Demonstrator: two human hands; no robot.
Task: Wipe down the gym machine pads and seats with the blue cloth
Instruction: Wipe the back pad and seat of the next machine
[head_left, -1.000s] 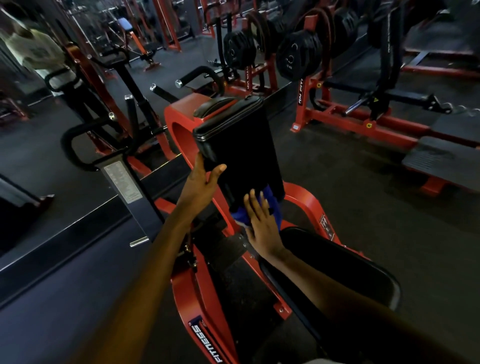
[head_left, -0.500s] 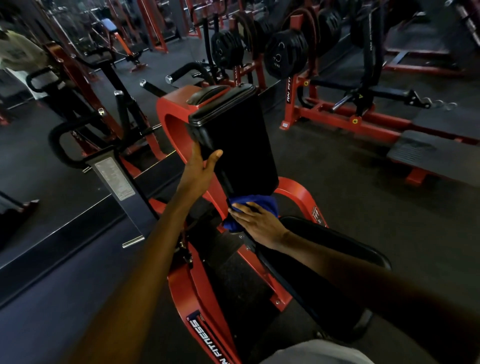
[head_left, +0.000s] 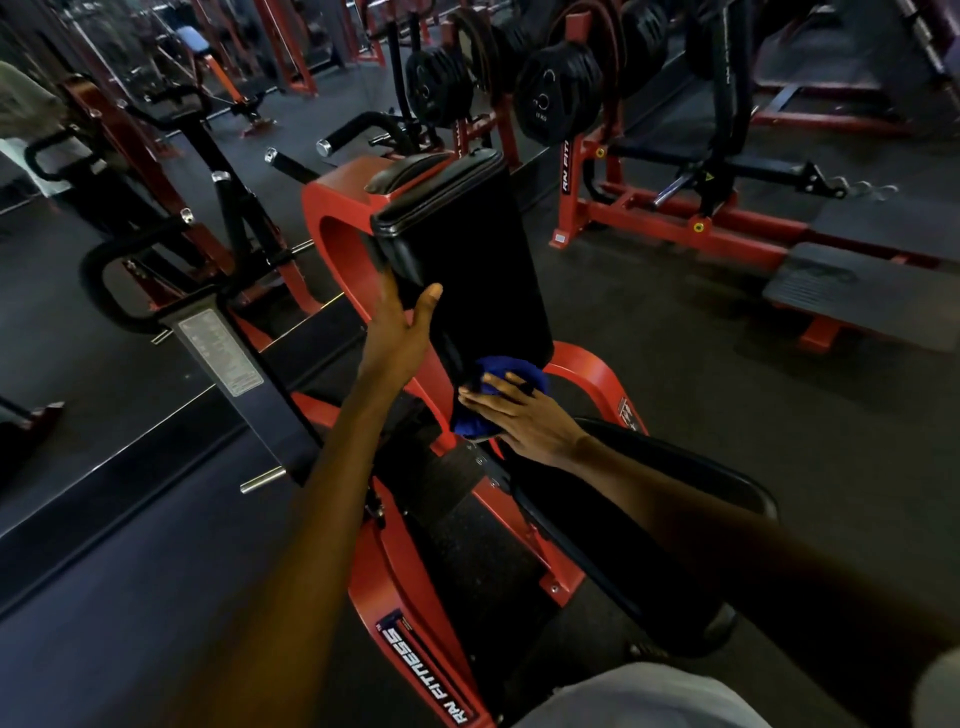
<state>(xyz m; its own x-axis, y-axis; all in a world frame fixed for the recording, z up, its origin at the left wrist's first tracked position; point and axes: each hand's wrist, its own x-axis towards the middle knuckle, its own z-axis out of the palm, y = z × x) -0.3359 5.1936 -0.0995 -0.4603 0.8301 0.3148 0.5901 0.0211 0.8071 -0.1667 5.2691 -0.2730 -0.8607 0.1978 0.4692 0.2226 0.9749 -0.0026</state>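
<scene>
A tall black upright pad (head_left: 467, 260) stands on a red machine frame (head_left: 343, 244). My left hand (head_left: 400, 332) rests flat against the pad's left edge, thumb up on its face, fingers straight. The blue cloth (head_left: 493, 395) is bunched at the pad's lower end, just above the black seat (head_left: 649, 519). My right hand (head_left: 519, 415) presses on the cloth with straight fingers pointing left; the cloth shows above and below them.
A black weight stack post with a label (head_left: 223, 353) stands left of the frame. Handles (head_left: 363, 130) rise behind the pad. Racks of weight plates (head_left: 556, 98) and a red bench machine (head_left: 727, 228) fill the back right. A mirror lines the left.
My right hand turned from pointing up the pad to lying sideways and slid the cloth down to the pad's lower end. My left hand stayed on the pad's left edge.
</scene>
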